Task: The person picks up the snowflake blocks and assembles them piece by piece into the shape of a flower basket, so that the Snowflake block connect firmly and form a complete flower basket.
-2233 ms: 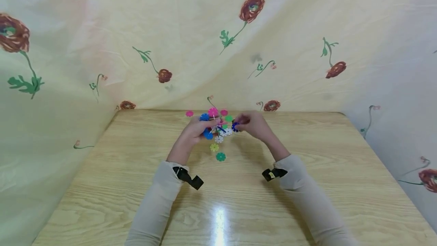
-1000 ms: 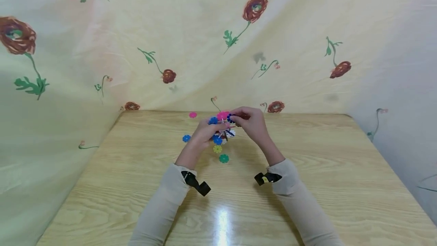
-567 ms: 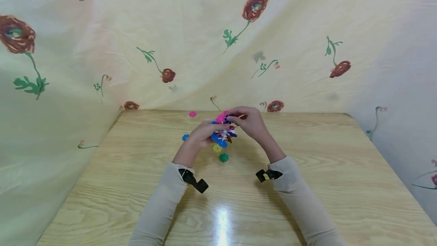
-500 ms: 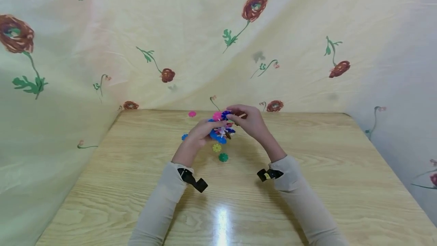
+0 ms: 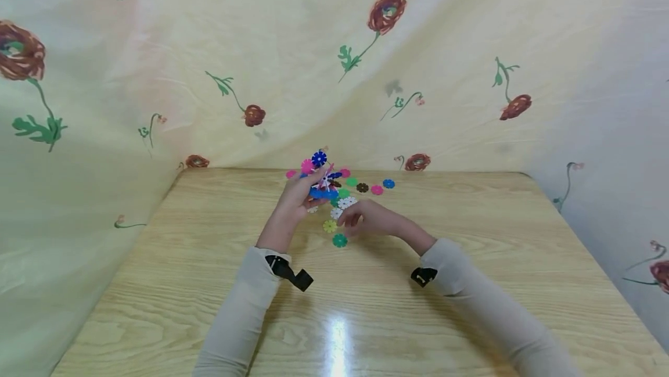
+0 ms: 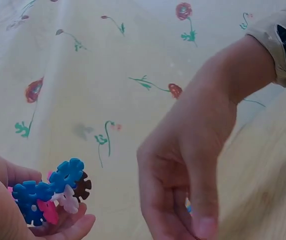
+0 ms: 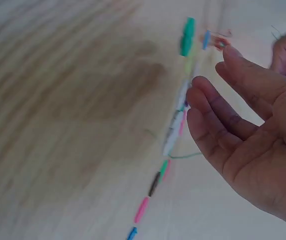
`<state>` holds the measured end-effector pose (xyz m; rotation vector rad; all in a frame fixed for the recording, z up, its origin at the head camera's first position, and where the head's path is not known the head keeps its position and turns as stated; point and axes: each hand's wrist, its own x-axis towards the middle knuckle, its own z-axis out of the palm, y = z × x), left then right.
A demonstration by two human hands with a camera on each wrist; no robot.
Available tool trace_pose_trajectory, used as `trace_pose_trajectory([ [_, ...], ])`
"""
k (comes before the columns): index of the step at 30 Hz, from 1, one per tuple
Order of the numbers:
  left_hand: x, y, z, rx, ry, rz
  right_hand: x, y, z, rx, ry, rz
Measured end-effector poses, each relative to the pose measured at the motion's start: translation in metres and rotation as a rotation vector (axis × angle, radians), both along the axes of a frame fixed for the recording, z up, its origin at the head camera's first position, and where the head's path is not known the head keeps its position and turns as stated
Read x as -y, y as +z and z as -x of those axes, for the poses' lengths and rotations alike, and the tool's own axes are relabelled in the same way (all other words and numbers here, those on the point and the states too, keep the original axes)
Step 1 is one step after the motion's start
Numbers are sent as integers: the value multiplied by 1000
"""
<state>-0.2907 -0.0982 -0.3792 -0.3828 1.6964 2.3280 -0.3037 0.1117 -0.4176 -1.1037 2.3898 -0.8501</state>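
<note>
So, a fair few discs are already joined into a cluster [image 5: 325,179], gripped in the left hand [image 5: 297,196] above the counter [image 5: 209,261]. Nothing's held by the right hand [image 5: 367,218], fingers loosely bent; plenty of loose discs [image 5: 362,187] are apparently left to be added.

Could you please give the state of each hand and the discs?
Joined discs: interlocked, held above the table
Left hand: gripping them
Right hand: holding nothing, loosely curled
White discs: lying flat
Yellow disc: lying flat
Brown disc: lying flat
Nearest green disc: lying flat
Other loose discs: lying on the table
</note>
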Motion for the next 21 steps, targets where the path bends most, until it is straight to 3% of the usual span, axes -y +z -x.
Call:
trace_pose_trajectory([
  [8, 0, 2, 0, -21, -19, -30, 11, -12, -1, 27, 34, -91],
  [12, 0, 4, 2, -34, -67, -61, 14, -12, -2, 28, 39, -104],
  [17, 2, 5, 2, -33, -129, -173, 10, -10, -4, 57, -32, -114],
  [21, 2, 3, 2, -29, -151, -156, -1, -9, -3, 47, -79, -82],
])
